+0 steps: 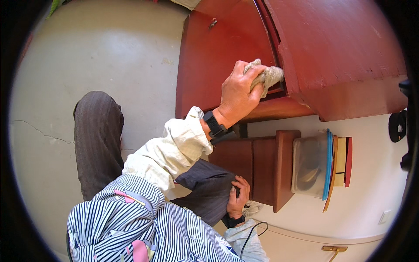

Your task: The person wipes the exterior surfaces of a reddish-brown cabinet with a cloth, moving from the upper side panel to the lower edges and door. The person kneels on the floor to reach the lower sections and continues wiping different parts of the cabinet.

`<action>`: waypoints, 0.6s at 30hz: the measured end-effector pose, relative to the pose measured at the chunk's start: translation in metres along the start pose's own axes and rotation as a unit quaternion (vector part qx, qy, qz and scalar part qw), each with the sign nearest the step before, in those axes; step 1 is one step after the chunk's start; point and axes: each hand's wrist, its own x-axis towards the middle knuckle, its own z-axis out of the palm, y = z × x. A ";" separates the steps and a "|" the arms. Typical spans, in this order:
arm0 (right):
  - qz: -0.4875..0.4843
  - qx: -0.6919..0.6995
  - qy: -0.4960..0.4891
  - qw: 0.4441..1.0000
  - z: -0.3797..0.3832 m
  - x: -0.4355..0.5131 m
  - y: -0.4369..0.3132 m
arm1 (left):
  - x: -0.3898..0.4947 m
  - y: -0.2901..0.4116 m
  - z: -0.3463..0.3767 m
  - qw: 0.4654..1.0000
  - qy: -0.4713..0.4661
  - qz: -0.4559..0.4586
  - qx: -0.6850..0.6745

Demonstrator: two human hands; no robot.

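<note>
My left hand [240, 93] grips a crumpled greyish-beige cloth [271, 78]. The cloth is pressed to a red-painted wooden cabinet [226, 62], at the border of its front panel beside the projecting top [340, 59]. Part of the cloth lies hidden under my fingers. My right hand [239, 196] rests on my dark-trousered knee [212, 186], thumb apart from the fingers, holding nothing. Both wrists wear black straps. The scene appears turned sideways, with the floor at the left.
Beside the cabinet stands a brown wooden stand [284, 170]. On it sit a clear plastic box [309, 167] with a blue lid and flat items [343, 160]. A black cable [250, 234] loops near my right sleeve. Cracked concrete floor [52, 98] spreads leftward; a white wall [366, 203] rises behind.
</note>
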 end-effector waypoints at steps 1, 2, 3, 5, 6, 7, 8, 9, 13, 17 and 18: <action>0.000 -0.001 -0.002 1.000 0.000 0.001 -0.001 | 0.002 0.004 0.003 0.999 0.030 -0.011 -0.016; 0.002 0.001 -0.002 1.000 0.000 0.001 -0.002 | 0.004 0.007 0.005 0.999 0.046 0.020 0.010; 0.003 0.004 -0.004 1.000 -0.001 0.002 -0.003 | 0.003 0.010 0.008 0.998 0.019 0.053 0.034; 0.002 0.003 -0.010 1.000 -0.003 0.002 -0.002 | -0.001 0.013 0.013 0.990 -0.037 0.105 0.087; 0.001 0.000 -0.013 1.000 -0.003 0.003 -0.001 | -0.003 0.013 0.014 0.988 -0.027 0.118 0.092; 0.000 -0.002 -0.014 1.000 -0.003 0.003 -0.001 | -0.003 0.012 0.015 0.985 -0.024 0.136 0.099; -0.001 0.003 -0.015 1.000 -0.004 0.004 0.000 | -0.004 0.012 0.015 0.981 -0.030 0.156 0.107; -0.002 0.008 -0.015 1.000 -0.004 0.004 0.000 | -0.003 0.010 0.015 0.978 -0.029 0.174 0.115; -0.012 -0.001 -0.022 1.000 -0.004 0.007 -0.004 | 0.011 0.002 0.017 0.979 -0.027 0.188 0.081; -0.013 0.005 -0.024 1.000 -0.004 0.009 -0.011 | 0.031 -0.008 0.023 0.986 -0.011 0.156 0.059; -0.013 0.006 -0.024 1.000 -0.003 0.009 -0.012 | 0.039 -0.012 0.025 0.989 0.006 0.138 0.049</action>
